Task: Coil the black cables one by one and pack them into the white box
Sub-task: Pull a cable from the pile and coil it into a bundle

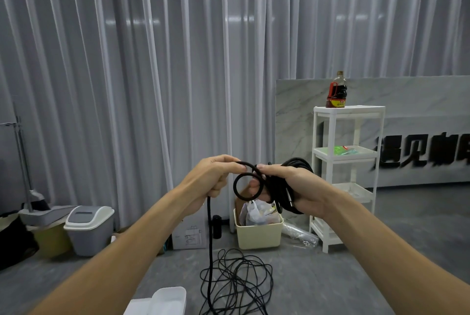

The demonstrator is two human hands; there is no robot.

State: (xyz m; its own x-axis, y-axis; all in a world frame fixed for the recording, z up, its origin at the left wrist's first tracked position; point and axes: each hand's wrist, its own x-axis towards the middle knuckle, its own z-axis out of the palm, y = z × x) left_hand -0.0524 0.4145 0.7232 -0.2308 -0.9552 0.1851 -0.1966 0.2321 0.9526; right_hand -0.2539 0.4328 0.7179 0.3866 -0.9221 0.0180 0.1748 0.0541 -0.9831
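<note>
The right hand (292, 187) grips a bundle of black cable (287, 182) already wound into loops, while the left hand (216, 180) pinches the same cable just beside it, forming a small fresh loop between the two. From the left hand the loose length hangs straight down to a tangled heap of cable (236, 281) on the floor, with the white box (162, 302) below the left forearm. The trailing length could snag in that heap and drag the loops out of the right hand, I judge.

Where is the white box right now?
The white box sits on the floor at the bottom edge of the head view, left of centre, beside the loose cable pile.
</note>
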